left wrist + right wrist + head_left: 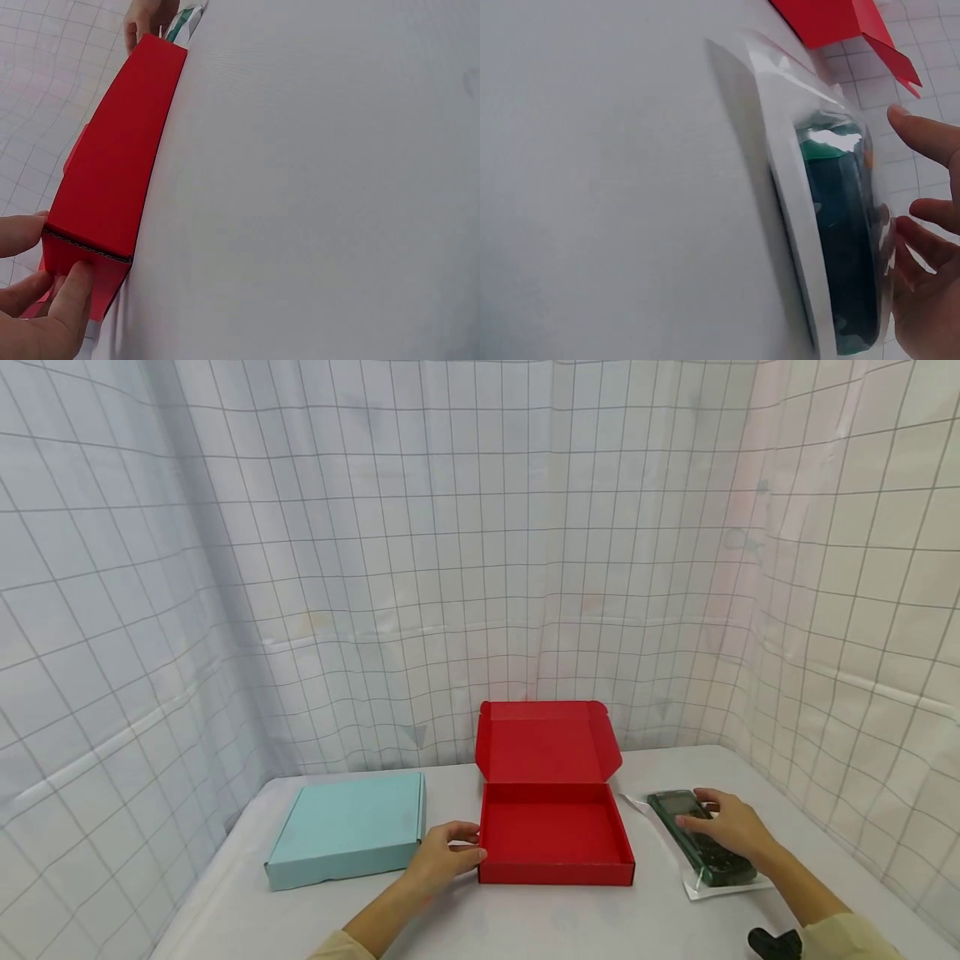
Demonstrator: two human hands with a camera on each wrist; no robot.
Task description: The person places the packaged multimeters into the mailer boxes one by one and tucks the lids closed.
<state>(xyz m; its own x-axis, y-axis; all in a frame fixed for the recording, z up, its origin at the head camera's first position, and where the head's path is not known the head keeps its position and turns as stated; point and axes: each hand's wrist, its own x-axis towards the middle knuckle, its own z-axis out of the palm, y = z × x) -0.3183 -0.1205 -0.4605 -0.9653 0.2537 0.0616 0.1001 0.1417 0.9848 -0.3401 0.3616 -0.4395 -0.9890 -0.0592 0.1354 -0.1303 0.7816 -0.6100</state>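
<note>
A red cardboard box [557,874] stands with its lid raised at the back, its red floor showing. My left hand [442,860] touches the box's left side wall with relaxed fingers. In the left wrist view, the fingertips [77,277] rest against that end of the box. To the right lies a green-edged dark device [678,821] with a greyish screen, in a clear plastic pouch [701,892] with a white edge. My right hand [731,828] is over it with spread, bent fingers. In the right wrist view, fingers lie against or close beside the pouch; firm contact is unclear.
A closed light-blue box [348,820] lies left of the red one, close to my left hand. A small black object [775,943] sits by the right sleeve. Gridded white curtains [487,568] hang behind and on both sides of the white table [525,927].
</note>
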